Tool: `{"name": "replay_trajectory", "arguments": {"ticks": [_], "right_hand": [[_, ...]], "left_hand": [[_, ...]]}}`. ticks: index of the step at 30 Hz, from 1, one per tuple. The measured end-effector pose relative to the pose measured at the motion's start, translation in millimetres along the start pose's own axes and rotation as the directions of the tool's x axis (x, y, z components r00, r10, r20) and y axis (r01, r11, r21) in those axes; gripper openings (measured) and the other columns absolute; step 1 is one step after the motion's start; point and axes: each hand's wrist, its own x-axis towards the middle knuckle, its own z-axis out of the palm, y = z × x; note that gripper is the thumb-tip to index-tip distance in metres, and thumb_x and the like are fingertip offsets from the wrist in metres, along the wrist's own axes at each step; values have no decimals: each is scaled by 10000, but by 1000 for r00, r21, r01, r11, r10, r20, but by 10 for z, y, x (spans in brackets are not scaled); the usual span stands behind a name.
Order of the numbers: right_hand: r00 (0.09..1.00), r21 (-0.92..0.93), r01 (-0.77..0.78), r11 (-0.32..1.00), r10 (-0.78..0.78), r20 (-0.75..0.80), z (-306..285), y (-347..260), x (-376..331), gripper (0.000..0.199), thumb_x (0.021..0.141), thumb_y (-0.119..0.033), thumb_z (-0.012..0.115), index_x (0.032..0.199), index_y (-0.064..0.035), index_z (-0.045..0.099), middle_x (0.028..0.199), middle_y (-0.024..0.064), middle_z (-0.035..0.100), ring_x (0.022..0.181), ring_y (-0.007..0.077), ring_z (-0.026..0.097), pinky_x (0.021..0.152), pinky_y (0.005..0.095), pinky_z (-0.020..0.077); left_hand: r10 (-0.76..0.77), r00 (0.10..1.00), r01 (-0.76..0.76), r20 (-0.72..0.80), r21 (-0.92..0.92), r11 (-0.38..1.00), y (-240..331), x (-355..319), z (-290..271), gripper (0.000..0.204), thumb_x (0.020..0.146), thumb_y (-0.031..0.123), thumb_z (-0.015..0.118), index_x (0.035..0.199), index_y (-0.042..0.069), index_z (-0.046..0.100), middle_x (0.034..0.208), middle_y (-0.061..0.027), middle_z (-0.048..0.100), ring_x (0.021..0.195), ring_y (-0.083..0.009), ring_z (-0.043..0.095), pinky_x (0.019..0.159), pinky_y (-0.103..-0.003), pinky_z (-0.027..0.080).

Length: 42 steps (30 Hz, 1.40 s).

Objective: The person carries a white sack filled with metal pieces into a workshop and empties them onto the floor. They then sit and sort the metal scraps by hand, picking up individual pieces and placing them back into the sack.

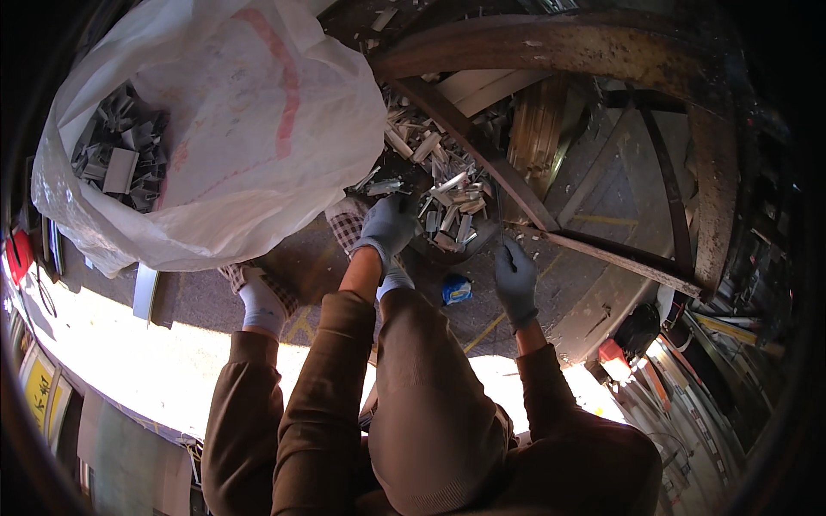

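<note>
My left hand, in a grey glove, is curled at the left edge of a heap of short metal offcuts. Some silvery pieces show just past its fingers; what lies inside the grip is hidden. The heap seems to sit in a dark round pan. To the right of it, my gloved right hand has its fingers closed, and a thin dark line rises from them along the pan's side. Left of my hands, a large white woven sack gapes wide, with grey metal offcuts inside.
A rusty metal frame with slanting bars stands at the far right. On the floor between my hands lies a blue tape measure-like object. Long metal profiles are stacked at the lower right. My feet are beside the sack.
</note>
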Motion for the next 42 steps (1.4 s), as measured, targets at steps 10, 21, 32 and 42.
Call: {"name": "replay_trajectory", "arguments": {"ticks": [10,21,32,42], "right_hand": [[980,116,-75,990,52,190,305,-61,-177,318,1069,-176,515,1276,30,641,1001,164,749,868,172,725,770,335,553],[982,-75,-20,997,33,186,230,40,-670,347,1024,-161,550,1327,-19,639,1155,241,716,966,328,744,775,378,552],[993,-13,97,995,-96,65,-23,-189,-718,334,1012,-98,582,1330,-58,676,728,139,652,551,105,554,519,301,442],[979,-78,170,982,-159,123,-174,-236,-713,340,1012,-69,591,1343,-17,648,775,171,670,579,157,614,547,304,479]], "left_hand": [[201,980,-198,-10,-216,956,-168,129,307,364,1056,350,582,1171,34,721,690,-53,627,579,-123,582,560,-315,480],[243,970,-242,-16,-172,955,-261,-563,29,296,1051,251,565,1004,-21,671,702,-129,668,631,-206,651,595,-361,483],[288,952,-299,-105,-108,948,119,-1086,-207,297,1039,287,557,1057,8,658,818,-170,705,755,-336,708,683,-432,522],[238,970,-242,-47,-254,937,173,-1171,-316,259,1047,228,557,1141,4,647,798,-136,690,736,-253,699,674,-375,526]]}}
